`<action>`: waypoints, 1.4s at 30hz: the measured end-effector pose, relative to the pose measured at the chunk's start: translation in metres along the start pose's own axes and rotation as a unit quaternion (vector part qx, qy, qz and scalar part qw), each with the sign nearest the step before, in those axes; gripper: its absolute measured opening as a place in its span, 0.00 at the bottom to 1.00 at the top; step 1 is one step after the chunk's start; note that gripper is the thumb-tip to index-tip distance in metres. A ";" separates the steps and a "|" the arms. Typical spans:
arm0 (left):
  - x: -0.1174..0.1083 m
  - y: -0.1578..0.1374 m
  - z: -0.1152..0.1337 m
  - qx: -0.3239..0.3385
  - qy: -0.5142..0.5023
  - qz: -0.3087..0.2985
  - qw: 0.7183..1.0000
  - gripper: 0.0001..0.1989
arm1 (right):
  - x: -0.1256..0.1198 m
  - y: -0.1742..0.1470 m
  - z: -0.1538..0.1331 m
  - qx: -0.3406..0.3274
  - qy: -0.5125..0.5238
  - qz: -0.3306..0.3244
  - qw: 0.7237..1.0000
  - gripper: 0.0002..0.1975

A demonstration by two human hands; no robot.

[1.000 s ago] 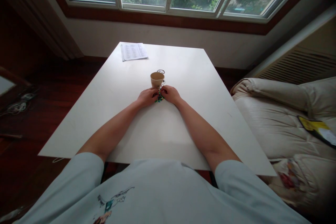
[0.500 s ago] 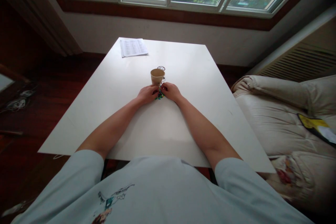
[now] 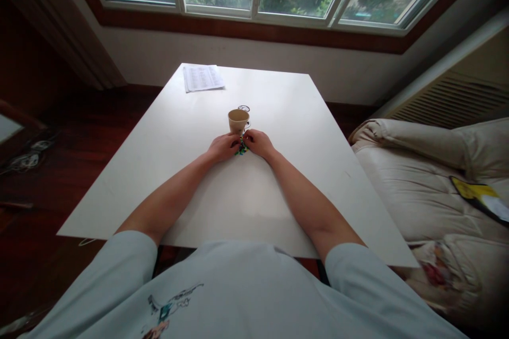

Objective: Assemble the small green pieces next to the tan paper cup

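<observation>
A tan paper cup (image 3: 238,121) stands upright near the middle of the white table. Just on the near side of it lies a small heap of green, blue, yellow and dark pieces (image 3: 241,150), too small to name for certain. My left hand (image 3: 225,146) rests at the heap's left, its fingers curled together close to the cup's base. From the right, my right hand (image 3: 257,142) bends over the heap with thumb and fingers closed in a pinch. Whatever is between the fingertips is too small to see. A thin dark loop (image 3: 244,108) lies behind the cup.
Printed sheets (image 3: 204,78) lie at the far left corner of the white table (image 3: 191,201). A cream sofa (image 3: 401,175) with a yellow and black item on it adjoins the right side. Coiled cables (image 3: 29,158) are on the floor at left. Windows line the far wall.
The whole view has tilted up slightly, so everything sits a little lower in the picture. Both hands stay at the heap, with hardly any visible movement of the fingers.
</observation>
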State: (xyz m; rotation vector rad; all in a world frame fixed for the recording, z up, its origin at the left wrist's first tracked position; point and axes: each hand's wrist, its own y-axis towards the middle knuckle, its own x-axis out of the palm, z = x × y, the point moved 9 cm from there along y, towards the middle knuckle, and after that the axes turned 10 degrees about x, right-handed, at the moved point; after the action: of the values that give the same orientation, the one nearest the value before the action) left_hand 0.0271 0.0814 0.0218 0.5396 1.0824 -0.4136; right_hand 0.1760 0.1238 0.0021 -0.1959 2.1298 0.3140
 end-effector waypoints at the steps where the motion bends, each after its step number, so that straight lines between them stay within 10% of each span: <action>1: 0.000 0.000 0.000 0.001 -0.001 0.001 1.000 0.12 | 0.000 0.000 0.001 0.000 -0.001 0.001 1.000 0.05; 42: 0.001 0.000 -0.001 0.010 -0.007 0.007 1.000 0.11 | -0.003 -0.002 -0.005 -0.012 0.000 0.001 1.000 0.05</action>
State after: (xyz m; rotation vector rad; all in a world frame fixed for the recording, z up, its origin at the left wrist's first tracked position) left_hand 0.0266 0.0821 0.0204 0.5618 1.0621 -0.4154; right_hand 0.1746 0.1201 0.0072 -0.2070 2.1266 0.3411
